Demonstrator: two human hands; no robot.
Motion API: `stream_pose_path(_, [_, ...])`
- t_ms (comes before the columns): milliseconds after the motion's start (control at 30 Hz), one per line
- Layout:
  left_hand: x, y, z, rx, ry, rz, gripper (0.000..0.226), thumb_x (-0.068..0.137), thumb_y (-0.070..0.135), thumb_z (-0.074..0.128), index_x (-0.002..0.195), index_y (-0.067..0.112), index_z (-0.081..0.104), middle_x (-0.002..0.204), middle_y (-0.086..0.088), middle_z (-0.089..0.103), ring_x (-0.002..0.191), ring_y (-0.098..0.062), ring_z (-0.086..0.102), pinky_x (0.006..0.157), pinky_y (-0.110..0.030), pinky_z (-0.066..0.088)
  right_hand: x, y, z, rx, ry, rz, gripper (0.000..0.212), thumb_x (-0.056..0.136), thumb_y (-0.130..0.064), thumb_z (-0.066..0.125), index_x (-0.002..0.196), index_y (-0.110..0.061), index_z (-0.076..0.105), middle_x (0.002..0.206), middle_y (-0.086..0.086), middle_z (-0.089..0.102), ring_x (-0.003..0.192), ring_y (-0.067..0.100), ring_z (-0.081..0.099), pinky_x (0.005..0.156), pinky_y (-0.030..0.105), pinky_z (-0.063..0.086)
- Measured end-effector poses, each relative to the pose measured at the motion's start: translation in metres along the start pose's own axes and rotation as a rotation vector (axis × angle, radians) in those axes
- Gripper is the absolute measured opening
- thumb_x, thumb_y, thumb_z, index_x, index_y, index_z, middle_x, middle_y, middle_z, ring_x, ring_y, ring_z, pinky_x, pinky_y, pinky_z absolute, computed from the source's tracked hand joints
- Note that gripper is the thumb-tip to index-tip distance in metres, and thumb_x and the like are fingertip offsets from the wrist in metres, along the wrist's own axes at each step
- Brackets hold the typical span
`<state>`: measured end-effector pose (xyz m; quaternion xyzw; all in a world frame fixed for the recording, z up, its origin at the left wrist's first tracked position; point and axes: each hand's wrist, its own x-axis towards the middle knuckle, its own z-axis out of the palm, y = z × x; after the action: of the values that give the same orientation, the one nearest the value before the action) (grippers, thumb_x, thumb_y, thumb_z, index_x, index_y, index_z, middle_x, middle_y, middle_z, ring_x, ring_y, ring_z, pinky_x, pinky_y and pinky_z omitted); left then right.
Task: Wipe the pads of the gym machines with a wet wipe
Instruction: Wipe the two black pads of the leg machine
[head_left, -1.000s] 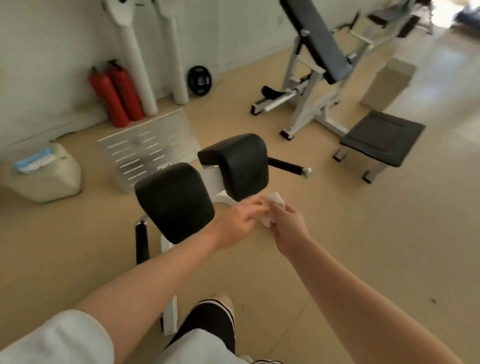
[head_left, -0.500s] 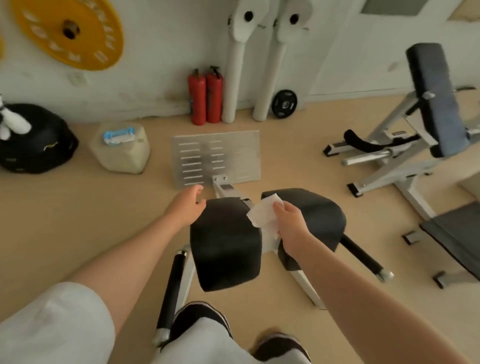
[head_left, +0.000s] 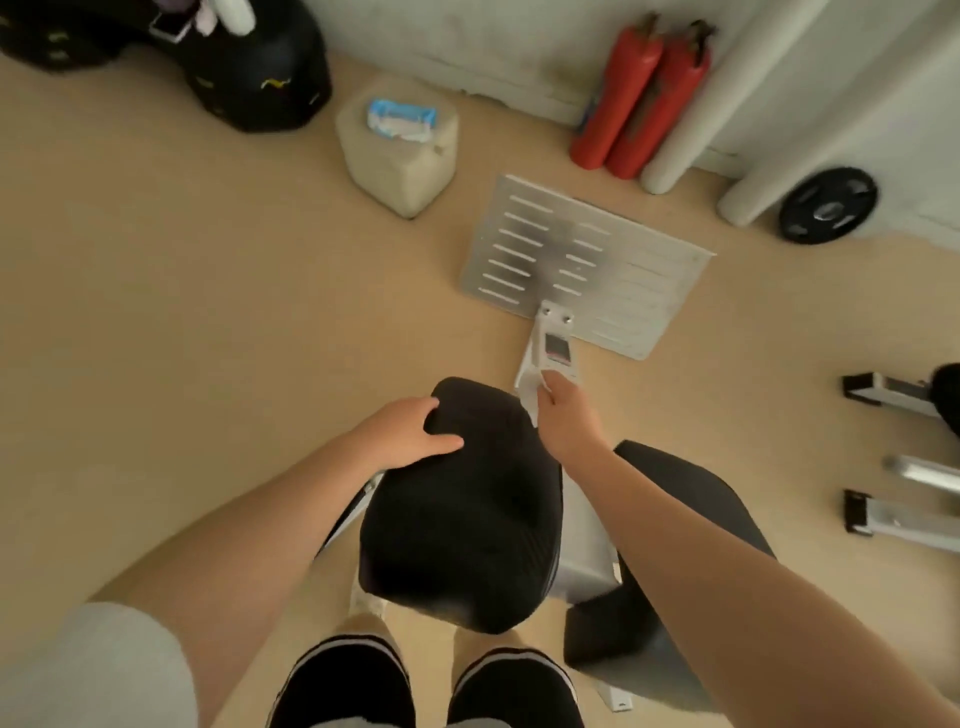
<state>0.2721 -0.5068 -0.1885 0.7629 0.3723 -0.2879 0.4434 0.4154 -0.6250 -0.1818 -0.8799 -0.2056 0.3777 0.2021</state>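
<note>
Two black pads of a white-framed gym machine lie below me: the left pad (head_left: 467, 509) in the centre and the right pad (head_left: 685, 499) partly under my right forearm. My left hand (head_left: 410, 431) grips the far left corner of the left pad, thumb on its top. My right hand (head_left: 569, 415) pinches a white wet wipe (head_left: 530, 389) at the far right edge of the left pad, between the two pads. Most of the wipe is hidden by my fingers.
A slotted metal footplate (head_left: 587, 265) lies ahead on the tan floor. Beyond it stand two red extinguishers (head_left: 639, 98), white posts, a black weight plate (head_left: 826, 205), a beige block carrying a wipe pack (head_left: 400, 117) and a black bag (head_left: 249, 67). Another machine's frame (head_left: 904, 467) is at right.
My view has tilted down and closer to the pads. My left hand slid onto the left pad's corner. My right hand carried the wipe forward to the pad's far right edge.
</note>
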Motion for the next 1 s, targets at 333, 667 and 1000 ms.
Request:
stream_pose_path(333, [0.017, -0.015, 0.000, -0.376, -0.055, -0.042, 0.054, 0.077, 0.033, 0.071, 0.126, 0.031, 0.049, 0.110, 0.014, 0.056, 0.101, -0.008, 0.053, 0.068, -0.016, 0.040, 0.063, -0.019, 0.044, -0.373, -0.271, -0.150, 0.047, 0.095, 0.000, 0.037, 0.139, -0.015, 0.035, 0.125, 0.015, 0.054, 0.109, 0.031, 0.055, 0.085, 0.035, 0.046])
stream_pose_path(667, [0.024, -0.027, -0.007, -0.424, -0.172, -0.006, 0.058, 0.083, 0.026, 0.067, 0.135, 0.027, 0.041, 0.128, 0.011, 0.050, 0.115, -0.006, 0.047, 0.083, -0.017, 0.041, 0.056, -0.010, 0.052, -0.303, -0.380, -0.293, 0.043, 0.099, -0.007, 0.029, 0.137, -0.024, 0.043, 0.123, 0.014, 0.057, 0.110, 0.031, 0.056, 0.091, 0.032, 0.042])
stream_pose_path(1000, [0.034, -0.033, -0.012, -0.352, -0.211, -0.002, 0.080, 0.078, 0.035, 0.070, 0.145, 0.026, 0.028, 0.148, 0.007, 0.033, 0.136, -0.015, 0.030, 0.108, -0.032, 0.028, 0.055, -0.009, 0.056, -0.401, -0.262, -0.042, 0.052, 0.092, 0.001, 0.034, 0.138, -0.023, 0.040, 0.125, 0.013, 0.055, 0.108, 0.030, 0.056, 0.083, 0.032, 0.045])
